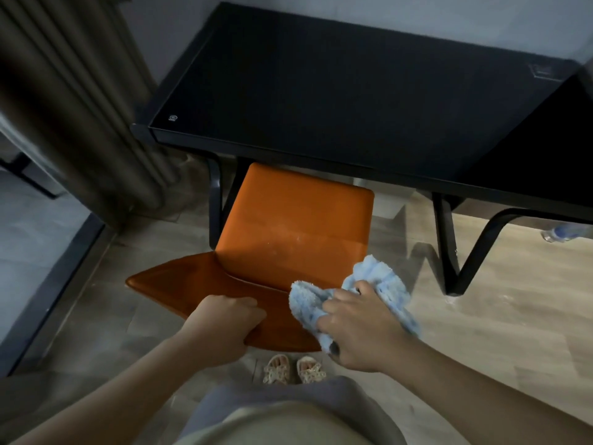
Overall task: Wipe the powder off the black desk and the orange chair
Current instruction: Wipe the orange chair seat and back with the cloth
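The orange chair point(295, 220) stands in front of me, its seat partly under the black desk point(337, 91) and its backrest nearest me. Faint whitish powder streaks show on the seat near its right side. My left hand point(224, 322) grips the top edge of the backrest. My right hand point(359, 329) holds a bunched light-blue cloth point(382, 277) against the right end of the backrest. The desk top looks dark and glossy.
A brown curtain point(80, 107) hangs at the left beside a dark-framed glass door point(48, 284). The desk's black legs point(449, 245) stand on the wooden floor at the right. A plastic bottle point(558, 232) lies under the desk at far right. My sandalled feet point(293, 369) are behind the chair.
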`<action>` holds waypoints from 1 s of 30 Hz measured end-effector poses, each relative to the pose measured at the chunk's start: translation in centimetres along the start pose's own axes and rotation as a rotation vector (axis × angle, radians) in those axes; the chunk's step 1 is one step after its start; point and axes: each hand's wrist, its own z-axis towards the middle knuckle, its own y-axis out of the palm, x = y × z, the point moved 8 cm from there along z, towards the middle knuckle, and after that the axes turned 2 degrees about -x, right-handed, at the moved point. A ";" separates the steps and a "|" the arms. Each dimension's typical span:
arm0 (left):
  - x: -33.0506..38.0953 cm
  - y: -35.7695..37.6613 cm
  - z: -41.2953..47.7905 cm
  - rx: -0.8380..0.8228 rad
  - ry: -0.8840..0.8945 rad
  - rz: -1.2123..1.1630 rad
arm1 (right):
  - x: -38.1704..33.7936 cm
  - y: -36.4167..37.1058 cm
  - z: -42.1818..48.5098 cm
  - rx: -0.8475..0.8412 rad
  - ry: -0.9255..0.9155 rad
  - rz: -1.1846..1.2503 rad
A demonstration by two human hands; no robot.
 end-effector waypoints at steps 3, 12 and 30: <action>-0.5 0.2 0.2 -0.122 0.030 -0.117 | 1.5 0.3 0.1 -0.088 0.038 0.125; -0.4 -5.7 5.7 0.076 -0.133 -1.172 | 10.1 -5.8 0.1 0.236 0.310 1.120; 16.3 -12.2 14.0 0.443 -0.130 -1.504 | 26.1 -0.6 -12.5 0.393 0.478 1.232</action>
